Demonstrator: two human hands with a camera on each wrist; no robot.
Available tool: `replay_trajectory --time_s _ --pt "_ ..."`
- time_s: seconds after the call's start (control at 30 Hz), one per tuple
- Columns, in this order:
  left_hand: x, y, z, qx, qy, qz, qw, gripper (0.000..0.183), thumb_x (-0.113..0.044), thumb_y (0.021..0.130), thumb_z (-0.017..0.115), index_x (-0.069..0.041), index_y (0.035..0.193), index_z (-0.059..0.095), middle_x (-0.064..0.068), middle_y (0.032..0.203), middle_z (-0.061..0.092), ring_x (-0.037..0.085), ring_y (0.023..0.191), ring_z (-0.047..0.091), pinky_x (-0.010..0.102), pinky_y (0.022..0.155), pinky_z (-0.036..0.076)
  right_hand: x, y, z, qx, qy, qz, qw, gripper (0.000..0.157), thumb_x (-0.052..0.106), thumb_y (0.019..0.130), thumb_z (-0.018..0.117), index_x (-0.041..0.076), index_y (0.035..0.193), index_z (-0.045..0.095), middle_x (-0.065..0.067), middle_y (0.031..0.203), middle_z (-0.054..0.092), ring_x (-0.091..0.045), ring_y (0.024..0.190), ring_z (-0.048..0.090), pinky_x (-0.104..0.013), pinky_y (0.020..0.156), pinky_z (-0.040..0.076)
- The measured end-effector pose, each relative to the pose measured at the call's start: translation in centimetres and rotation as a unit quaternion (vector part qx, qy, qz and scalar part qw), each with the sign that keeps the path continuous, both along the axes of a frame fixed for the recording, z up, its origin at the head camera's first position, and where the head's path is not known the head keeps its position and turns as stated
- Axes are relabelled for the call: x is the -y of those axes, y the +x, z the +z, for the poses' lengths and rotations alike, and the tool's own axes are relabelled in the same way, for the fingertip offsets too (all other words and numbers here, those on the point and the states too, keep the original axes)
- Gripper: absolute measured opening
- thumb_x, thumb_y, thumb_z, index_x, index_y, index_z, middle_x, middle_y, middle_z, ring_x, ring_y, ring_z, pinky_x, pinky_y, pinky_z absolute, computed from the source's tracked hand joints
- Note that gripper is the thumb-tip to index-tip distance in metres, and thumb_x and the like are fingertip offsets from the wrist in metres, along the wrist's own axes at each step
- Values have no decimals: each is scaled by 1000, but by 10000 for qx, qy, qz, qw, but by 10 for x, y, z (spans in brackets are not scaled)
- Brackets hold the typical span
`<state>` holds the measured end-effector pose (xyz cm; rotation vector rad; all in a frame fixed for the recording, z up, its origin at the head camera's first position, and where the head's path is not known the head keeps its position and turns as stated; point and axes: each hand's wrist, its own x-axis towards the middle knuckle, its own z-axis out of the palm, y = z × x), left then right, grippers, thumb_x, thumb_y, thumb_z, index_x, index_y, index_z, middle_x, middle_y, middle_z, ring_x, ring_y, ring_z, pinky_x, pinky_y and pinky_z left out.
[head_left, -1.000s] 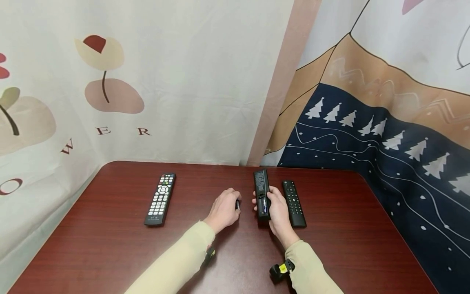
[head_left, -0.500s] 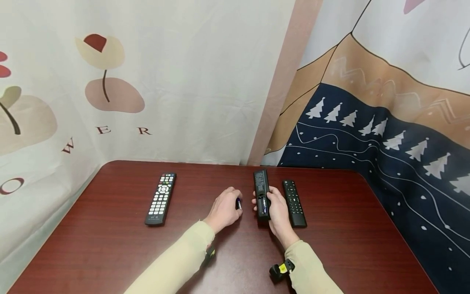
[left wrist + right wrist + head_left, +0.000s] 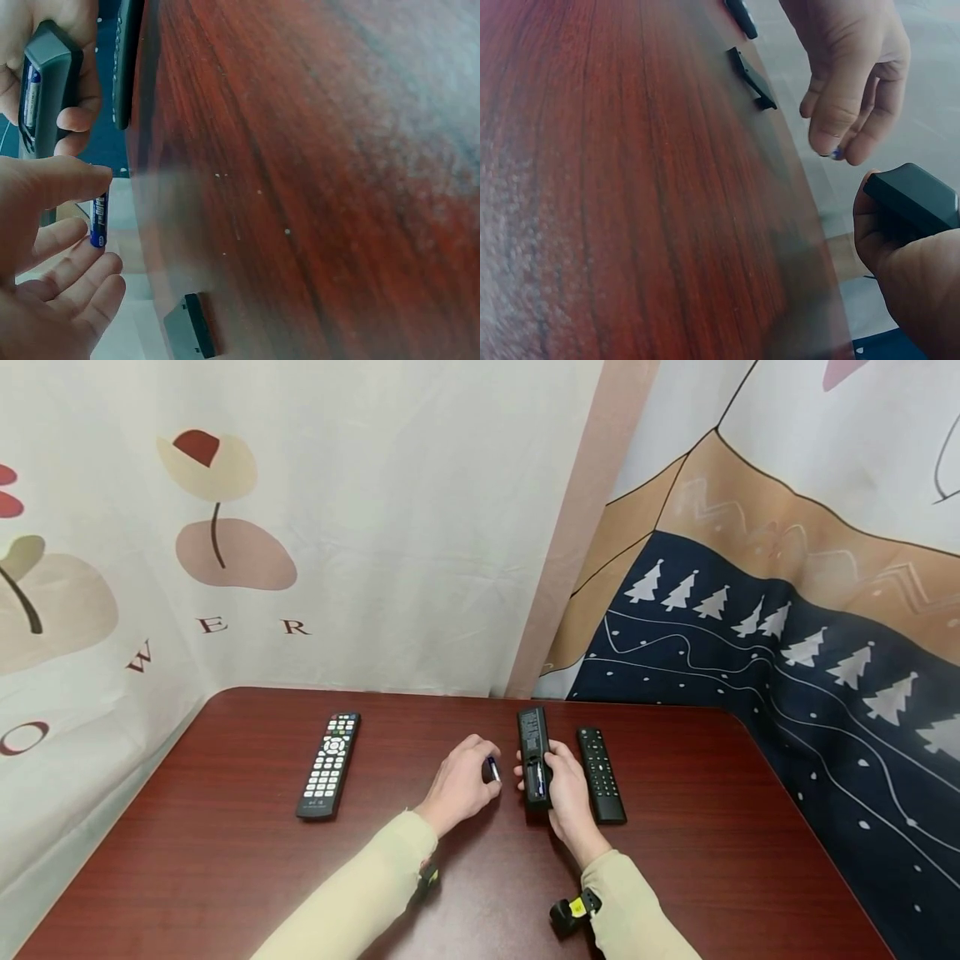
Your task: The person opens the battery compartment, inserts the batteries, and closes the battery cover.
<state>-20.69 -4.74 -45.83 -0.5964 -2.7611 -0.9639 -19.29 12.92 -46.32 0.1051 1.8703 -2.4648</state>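
My left hand (image 3: 459,783) pinches a small blue-and-white battery (image 3: 99,217) between thumb and fingertips, to the left of a black remote control (image 3: 534,739). That remote lies in the grip of my right hand (image 3: 572,789), its back turned up and its battery compartment uncovered. One battery (image 3: 31,101) sits inside the compartment. A gap separates the left fingertips from the remote. On the table, a detached black battery cover (image 3: 189,330) shows in the left wrist view; the left hand hides it in the head view.
A black remote with white buttons (image 3: 327,768) lies to the left on the dark red wooden table (image 3: 225,860). A second black remote (image 3: 602,777) lies just right of my right hand. Patterned curtains (image 3: 390,527) hang behind the table.
My left hand has shifted slightly right towards the held remote, and more of the battery shows between its fingers. The right hand and remote have stayed in place.
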Motion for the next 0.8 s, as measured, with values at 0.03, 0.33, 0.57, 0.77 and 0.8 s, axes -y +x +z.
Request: replay_trajectory --time_s 0.03,0.33,0.57,0.77,0.8 --pt "0 0 1 0 32 1 10000 36 -8 79 85 -4 112 72 7 108 64 23 91 64 40 78 55 0 0 0 3 6 5 10000 35 10 108 26 -6 135 43 -25 121 62 -17 86 70 -34 73 60" --pt "-2 3 5 -113 368 7 9993 31 -9 79 85 -5 108 75 5 109 66 26 98 67 40 82 56 -1 0 0 -60 55 27 10000 35 10 108 26 -6 133 44 -27 122 61 -19 88 71 -34 73 61" --pt "-2 3 7 -112 609 -59 9981 32 -8 79 87 -4 108 75 6 109 66 30 96 68 40 79 55 -1 0 0 -41 82 -3 10000 35 9 107 26 -6 133 44 -30 123 60 -18 87 71 -35 73 61" --pt "-2 3 9 -10 716 -114 9974 34 -8 80 88 -4 111 74 5 110 66 30 98 68 40 81 56 0 0 -1 -1 32 -15 10000 35 9 107 26 -7 132 44 -27 121 62 -20 88 71 -35 73 60" --pt "-2 4 9 -7 729 -125 9973 34 -8 80 88 -4 111 74 5 110 65 30 99 69 40 81 56 0 0 -1 0 37 -15 10000 35 9 107 26 -7 133 44 -27 121 62 -20 88 71 -35 73 60"
